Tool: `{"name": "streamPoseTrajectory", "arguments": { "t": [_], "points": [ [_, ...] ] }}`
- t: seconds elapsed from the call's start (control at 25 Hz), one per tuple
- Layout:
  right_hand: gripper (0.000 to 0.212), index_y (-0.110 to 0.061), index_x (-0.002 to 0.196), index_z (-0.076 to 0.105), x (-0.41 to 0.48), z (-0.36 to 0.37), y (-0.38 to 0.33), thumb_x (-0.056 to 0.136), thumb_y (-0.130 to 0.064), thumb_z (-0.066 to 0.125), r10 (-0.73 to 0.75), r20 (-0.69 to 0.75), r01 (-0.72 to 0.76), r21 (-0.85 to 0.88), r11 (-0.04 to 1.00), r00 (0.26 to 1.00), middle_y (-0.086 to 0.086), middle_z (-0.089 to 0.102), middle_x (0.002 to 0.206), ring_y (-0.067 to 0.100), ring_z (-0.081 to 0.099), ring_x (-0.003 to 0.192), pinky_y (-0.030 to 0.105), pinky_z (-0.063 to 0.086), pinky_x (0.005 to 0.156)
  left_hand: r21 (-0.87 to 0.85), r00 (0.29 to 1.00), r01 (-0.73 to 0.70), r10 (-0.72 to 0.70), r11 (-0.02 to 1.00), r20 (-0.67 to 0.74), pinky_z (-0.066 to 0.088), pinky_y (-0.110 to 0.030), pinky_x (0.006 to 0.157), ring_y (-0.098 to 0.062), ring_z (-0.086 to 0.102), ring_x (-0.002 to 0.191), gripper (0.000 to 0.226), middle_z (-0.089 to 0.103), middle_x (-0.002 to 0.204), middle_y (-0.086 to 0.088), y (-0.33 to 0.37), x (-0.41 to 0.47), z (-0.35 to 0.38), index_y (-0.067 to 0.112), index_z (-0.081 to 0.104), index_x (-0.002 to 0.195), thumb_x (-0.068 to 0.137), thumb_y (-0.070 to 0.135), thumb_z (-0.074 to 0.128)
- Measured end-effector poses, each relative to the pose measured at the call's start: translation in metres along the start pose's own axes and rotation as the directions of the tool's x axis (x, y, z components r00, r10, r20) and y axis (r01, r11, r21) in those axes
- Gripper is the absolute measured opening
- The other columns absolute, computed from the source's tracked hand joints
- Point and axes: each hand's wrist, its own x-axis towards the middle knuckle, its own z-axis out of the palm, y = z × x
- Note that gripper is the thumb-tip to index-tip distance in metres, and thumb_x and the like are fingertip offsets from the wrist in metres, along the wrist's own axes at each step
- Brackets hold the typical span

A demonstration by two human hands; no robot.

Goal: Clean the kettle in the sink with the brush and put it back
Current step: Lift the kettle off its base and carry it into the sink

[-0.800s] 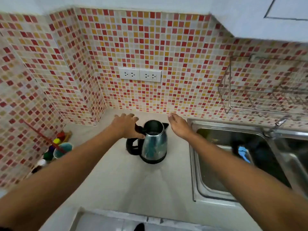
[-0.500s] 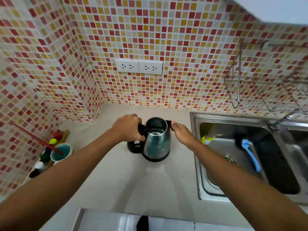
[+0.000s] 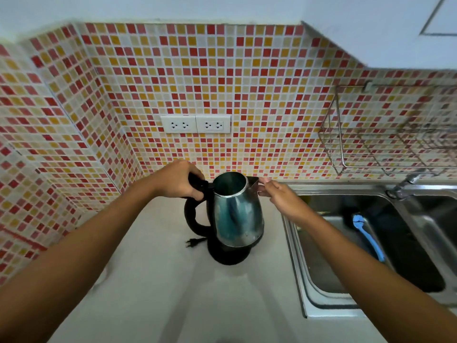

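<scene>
Two sockets (image 3: 178,124), wire rack (image 3: 339,144), brush (image 3: 370,240) in sink (image 3: 297,258)

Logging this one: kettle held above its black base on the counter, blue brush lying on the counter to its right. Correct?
Not quite. The brush lies inside the sink, not on the counter, as the head view shows. The rest holds: the kettle is held above its black base on the counter.
</scene>
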Motion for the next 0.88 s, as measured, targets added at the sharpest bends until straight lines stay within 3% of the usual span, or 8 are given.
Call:
{"name": "streamPoseTrajectory", "arguments": {
  "t": [0.12,0.36,0.48,0.6,0.76,0.88],
  "points": [
    [0.048,-0.024,0.143,0.045,-0.011,-0.015,-0.008,0.102,-0.046,0.032,-0.041,-0.024,0.041,-0.005,0.999,0.999,-0.002,0.055,0.139,0.008,0.054,0.118,0.041,0.033,0.114,-0.074,0.999,-0.024,0.026,0.997,0.021,0.057,-0.033,0.083,-0.012,0.067,0.092,0.036,0.074,0.100,0.002,0.006,0.006,-0.011,0.017,0.077,0.106,0.070,0.023,0.083],
    [0.044,-0.023,0.142,0.046,-0.037,-0.057,0.017,0.104,-0.039,0.033,-0.060,-0.106,0.070,0.088,0.994,0.993,-0.006,0.059,0.128,0.010,0.056,0.118,0.036,0.036,0.112,-0.107,0.994,-0.021,0.032,0.994,0.103,0.045,-0.023,0.080,-0.008,0.062,0.099,0.037,0.070,0.104,0.013,0.045,0.037,-0.007,0.025,0.076,0.106,0.070,0.031,0.083],
    [0.047,-0.019,0.139,0.050,-0.049,-0.089,0.043,0.102,-0.042,0.034,-0.035,-0.159,0.056,0.127,0.990,0.987,-0.003,0.060,0.127,0.012,0.056,0.122,0.031,0.037,0.110,-0.098,0.987,-0.030,0.046,0.995,0.157,0.047,-0.020,0.074,-0.009,0.064,0.094,0.029,0.072,0.100,0.009,0.091,0.056,0.007,0.021,0.078,0.102,0.074,0.026,0.083],
    [0.061,-0.022,0.131,0.058,-0.056,-0.134,0.086,0.090,-0.064,0.041,-0.015,-0.212,0.053,0.172,0.984,0.977,-0.004,0.066,0.124,0.010,0.062,0.115,0.038,0.041,0.110,-0.081,0.979,-0.038,0.053,0.996,0.196,0.052,-0.025,0.076,-0.011,0.066,0.090,0.028,0.074,0.095,0.005,0.147,0.083,0.037,0.020,0.079,0.098,0.072,0.027,0.083],
    [0.034,-0.036,0.097,0.072,-0.069,-0.205,0.153,0.098,-0.047,0.040,0.071,-0.269,-0.010,0.219,0.976,0.961,-0.013,0.074,0.104,-0.002,0.067,0.102,0.026,0.045,0.095,-0.044,0.974,-0.069,0.077,0.997,0.215,0.051,-0.028,0.068,-0.007,0.066,0.078,0.023,0.073,0.080,0.012,0.224,0.127,0.096,0.027,0.078,0.085,0.063,0.033,0.084],
    [0.030,-0.041,0.096,0.072,-0.070,-0.259,0.215,0.096,-0.050,0.044,0.126,-0.293,-0.063,0.213,0.975,0.948,-0.013,0.075,0.104,0.003,0.066,0.108,0.031,0.046,0.100,-0.031,0.972,-0.038,0.044,0.999,0.231,0.057,-0.039,0.071,-0.012,0.067,0.077,0.034,0.074,0.080,0.008,0.276,0.166,0.158,0.026,0.078,0.086,0.056,0.042,0.080]
  ]
}}
